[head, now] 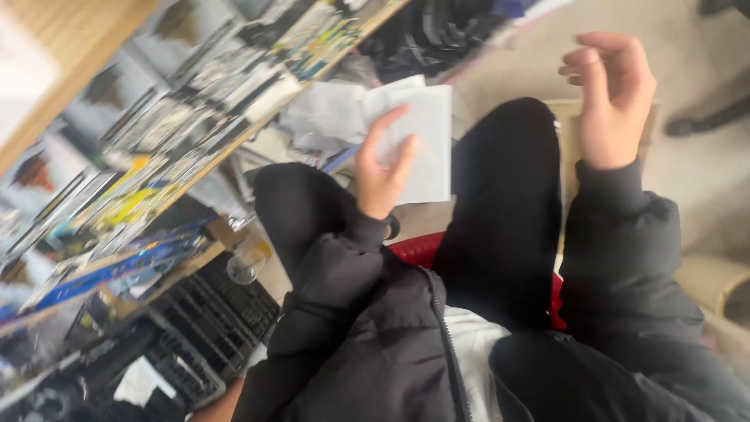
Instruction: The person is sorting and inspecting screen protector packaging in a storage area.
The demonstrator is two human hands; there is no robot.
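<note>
One white sheet of paper (pixel 426 144), folded or doubled so that a second greyish leaf shows past its far edge, lies against the fingers (pixel 391 137) of the left hand (pixel 383 176); the thumb sits on the near face and the other fingers behind, pinching the sheet near its lower left corner, probably so the flat side faces up to be looked at. It hangs above the gap between the two black-trousered knees, just beyond the fingertips. The right hand (pixel 613 98) is raised well apart from the paper, empty, its fingers loosely curled and slightly spread, touching nothing. Both sleeves belong to one black padded jacket (pixel 367 328). Under the legs a red seat (pixel 418 248) shows. Far to the left of the pinching fingers, a wooden shelf (pixel 47 70) holds many blurred packages, too smeared to count.
</note>
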